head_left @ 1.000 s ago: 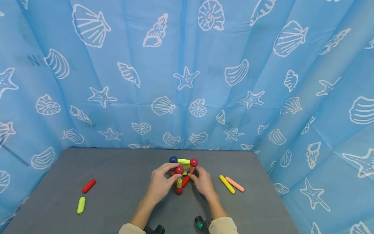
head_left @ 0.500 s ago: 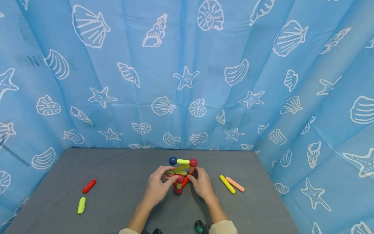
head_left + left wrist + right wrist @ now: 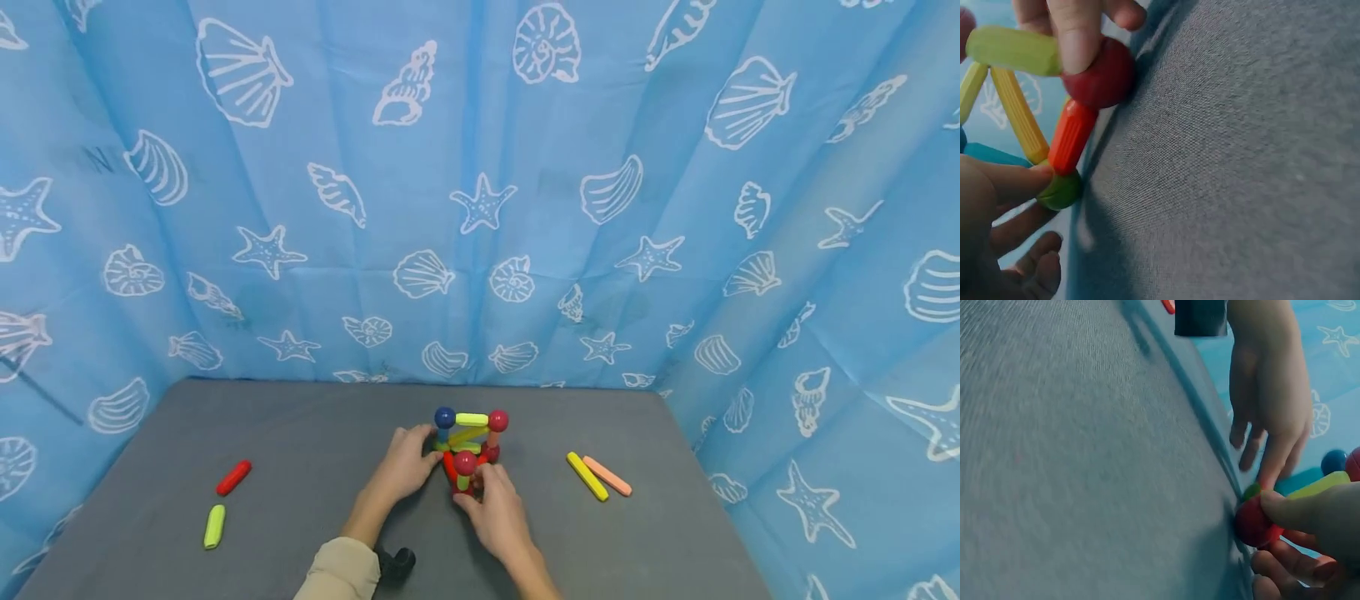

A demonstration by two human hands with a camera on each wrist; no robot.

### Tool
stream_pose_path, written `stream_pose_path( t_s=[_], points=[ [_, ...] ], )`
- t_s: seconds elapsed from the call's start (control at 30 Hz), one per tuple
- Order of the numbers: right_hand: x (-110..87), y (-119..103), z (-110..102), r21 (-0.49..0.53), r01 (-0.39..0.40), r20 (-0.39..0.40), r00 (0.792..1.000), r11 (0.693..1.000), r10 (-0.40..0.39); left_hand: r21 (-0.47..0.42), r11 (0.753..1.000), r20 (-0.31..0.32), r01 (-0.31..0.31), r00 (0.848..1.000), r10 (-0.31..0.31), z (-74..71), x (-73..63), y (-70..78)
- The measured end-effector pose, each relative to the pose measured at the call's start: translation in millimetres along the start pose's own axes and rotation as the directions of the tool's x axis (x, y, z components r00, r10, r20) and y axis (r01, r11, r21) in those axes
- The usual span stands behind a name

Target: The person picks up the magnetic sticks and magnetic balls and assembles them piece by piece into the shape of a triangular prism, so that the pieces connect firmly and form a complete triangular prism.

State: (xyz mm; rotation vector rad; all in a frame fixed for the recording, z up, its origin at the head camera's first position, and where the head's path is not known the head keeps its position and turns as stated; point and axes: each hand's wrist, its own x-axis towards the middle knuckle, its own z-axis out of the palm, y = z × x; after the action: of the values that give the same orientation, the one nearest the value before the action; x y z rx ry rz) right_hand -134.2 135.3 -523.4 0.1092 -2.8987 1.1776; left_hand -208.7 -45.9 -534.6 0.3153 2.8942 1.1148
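A frame of coloured rods and balls stands on the table, with a blue ball (image 3: 445, 417), a red ball (image 3: 498, 421) and a yellow-green rod (image 3: 472, 419) along its top back. At the front, an upper red ball (image 3: 465, 462) tops a short upright yellow-green rod (image 3: 1016, 50). My right hand (image 3: 497, 510) pinches the lower red ball (image 3: 1252, 522) at the foot of that rod. On the frame's left side, my left hand (image 3: 407, 463) pinches a green ball (image 3: 1063, 190) at the base. A red rod (image 3: 1072, 137) joins the green and lower red balls.
A loose red rod (image 3: 234, 477) and a yellow-green rod (image 3: 214, 527) lie on the left of the grey table (image 3: 300, 467). To the right lie a yellow rod (image 3: 587, 477) and an orange rod (image 3: 607, 476). A blue shell-print curtain (image 3: 480, 250) hangs behind.
The front upper red ball came down onto the upright rod, and my left hand let go of it and moved left to the green ball. My right hand moved to the front lower ball.
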Motion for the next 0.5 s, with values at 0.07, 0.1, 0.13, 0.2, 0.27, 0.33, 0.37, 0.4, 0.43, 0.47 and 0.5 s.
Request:
stream_pose_path(
  t_s=[0.07,0.1,0.13,0.2,0.27,0.33,0.37,0.4,0.43,0.47,0.5],
  points=[
    [-0.6,2,-1,-0.07,0.029,-0.027,0.999,0.997,-0.03,0.016,1.0,-0.017,0.017,1.0,-0.017,-1.4,-7.0,2.2],
    [-0.2,4,-2,-0.097,0.049,-0.037,0.998,0.994,-0.053,0.024,0.999,-0.032,0.021,0.999,-0.021,-2.4,-11.1,3.6],
    [0.5,6,-4,-0.121,0.066,-0.048,0.996,0.99,-0.072,0.04,0.999,-0.049,0.028,0.998,-0.026,-3.1,-15.2,4.7],
    [2.3,10,-7,-0.165,0.107,-0.072,0.99,0.98,-0.12,0.06,0.997,-0.068,0.054,0.996,-0.05,-4.6,-23.8,7.6],
    [4.6,13,-10,-0.208,0.144,-0.101,0.981,0.967,-0.168,0.067,0.994,-0.06,0.086,0.995,-0.082,-4.7,-31.2,10.6],
    [6.0,16,-13,-0.237,0.168,-0.119,0.973,0.957,-0.2,0.065,0.991,-0.047,0.113,0.993,-0.111,-3.9,-36.4,12.7],
    [6.1,17,-14,-0.243,0.172,-0.121,0.971,0.955,-0.206,0.063,0.991,-0.043,0.12,0.992,-0.117,-3.5,-38.2,13.6],
    [5.8,17,-16,-0.239,0.173,-0.117,0.972,0.956,-0.205,0.059,0.991,-0.045,0.122,0.992,-0.12,-3.1,-39.4,14.3],
    [5.1,18,-17,-0.229,0.171,-0.108,0.974,0.958,-0.199,0.054,0.99,-0.052,0.127,0.991,-0.125,-2.8,-40.4,14.8],
    [4.0,19,-18,-0.215,0.16,-0.095,0.978,0.963,-0.184,0.052,0.99,-0.066,0.131,0.99,-0.127,-2.5,-41.1,14.8],
    [2.7,20,-19,-0.198,0.139,-0.081,0.984,0.97,-0.157,0.053,0.99,-0.08,0.133,0.988,-0.128,-2.4,-41.5,14.7]
  ],
)
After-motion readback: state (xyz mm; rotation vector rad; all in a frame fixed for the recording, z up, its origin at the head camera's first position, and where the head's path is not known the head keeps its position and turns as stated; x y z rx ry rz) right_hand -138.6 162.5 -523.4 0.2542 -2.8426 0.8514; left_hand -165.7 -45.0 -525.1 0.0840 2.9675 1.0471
